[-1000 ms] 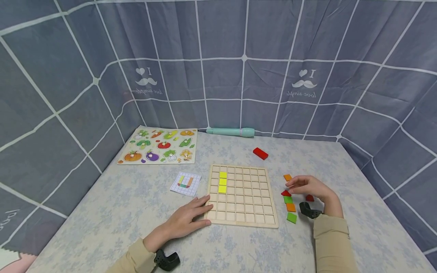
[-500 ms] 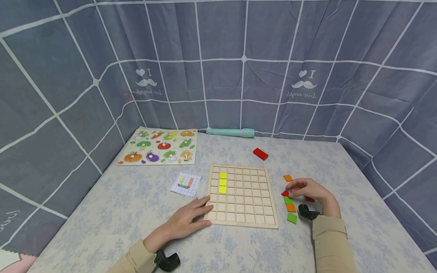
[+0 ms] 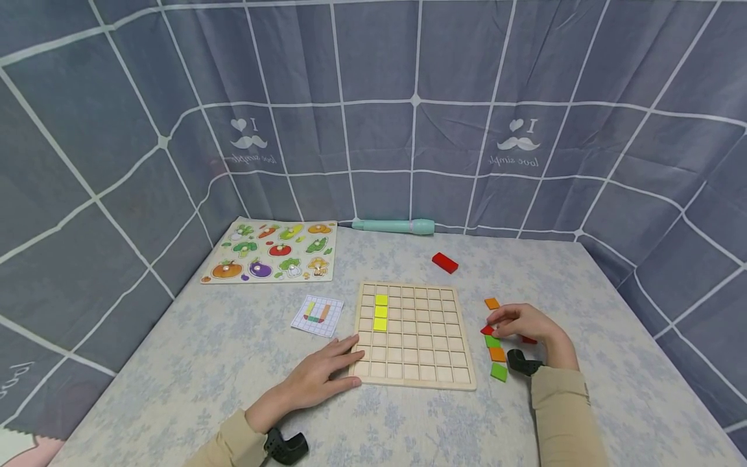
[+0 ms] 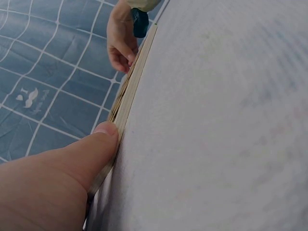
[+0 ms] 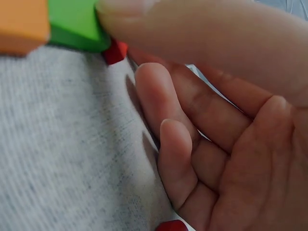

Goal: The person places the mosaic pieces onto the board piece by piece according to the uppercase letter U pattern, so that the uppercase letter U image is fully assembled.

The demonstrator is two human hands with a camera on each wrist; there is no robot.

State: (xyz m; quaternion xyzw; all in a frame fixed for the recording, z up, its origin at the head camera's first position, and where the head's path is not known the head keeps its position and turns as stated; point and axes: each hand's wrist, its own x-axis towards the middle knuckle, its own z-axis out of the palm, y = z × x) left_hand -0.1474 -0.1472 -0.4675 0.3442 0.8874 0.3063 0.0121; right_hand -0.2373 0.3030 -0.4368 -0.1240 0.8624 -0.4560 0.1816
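Observation:
My left hand [image 3: 318, 376] rests at the left edge of a wooden grid board [image 3: 420, 344], fingers spread onto its rim; in the left wrist view its thumb [image 4: 103, 137] lies against the board's side. Three yellow square tiles [image 3: 380, 312] stand in a column in the board's upper left. Right of the board, my right hand [image 3: 528, 324] is low over the table, thumb and index finger at a red tile [image 3: 487, 331], pinching it. In the right wrist view the thumb overlaps a green tile [image 5: 79, 24], and the other fingers are curled.
An orange tile [image 3: 492, 303], another orange tile [image 3: 497, 355] and a green tile [image 3: 498, 371] lie near the right hand. A red block [image 3: 445, 263] is behind the board. A pattern card [image 3: 318, 315], vegetable puzzle [image 3: 271, 253] and teal pen-like stick [image 3: 393, 226] lie left and back.
My right hand has lowered slightly and drawn its thumb and index finger in at the red tile. The left hand, board and yellow tiles have stayed put.

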